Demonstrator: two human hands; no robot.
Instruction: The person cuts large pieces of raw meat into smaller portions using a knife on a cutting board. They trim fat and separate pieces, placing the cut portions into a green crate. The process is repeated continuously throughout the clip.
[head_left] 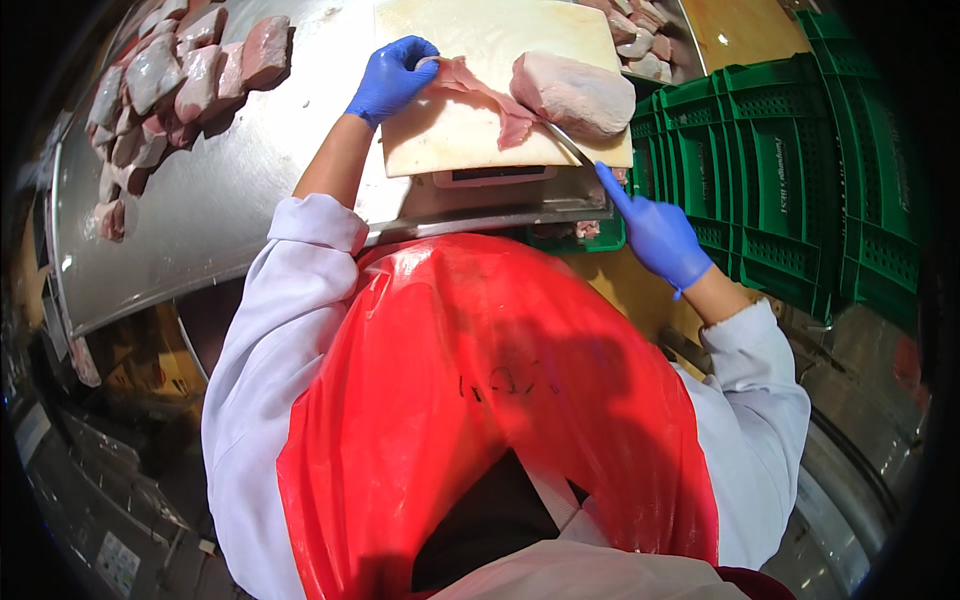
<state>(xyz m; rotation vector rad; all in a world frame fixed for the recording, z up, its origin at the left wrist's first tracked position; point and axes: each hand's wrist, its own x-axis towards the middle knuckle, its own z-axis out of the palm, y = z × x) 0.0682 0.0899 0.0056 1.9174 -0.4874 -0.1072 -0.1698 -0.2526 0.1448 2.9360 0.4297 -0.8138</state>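
On a cream cutting board (440, 140) lies a thick pale piece of meat (575, 95), at the board's right side. A thin pink strip of meat (478, 92) stretches leftward beside it. My left hand (392, 80), in a blue glove, pinches the far left end of that strip. My right hand (662, 238), also gloved in blue, grips a knife (567, 143) with the index finger stretched along it. The blade points up and left, its tip at the strip's right end by the thick piece. The knife's handle is mostly hidden in my right hand.
Several cut meat pieces (155, 75) are heaped on the steel table (250, 190) at the left. More meat (645, 40) lies beyond the board at the right. Green plastic crates (770, 170) stand right of the table. A small green tray (600, 238) with scraps sits below the table edge.
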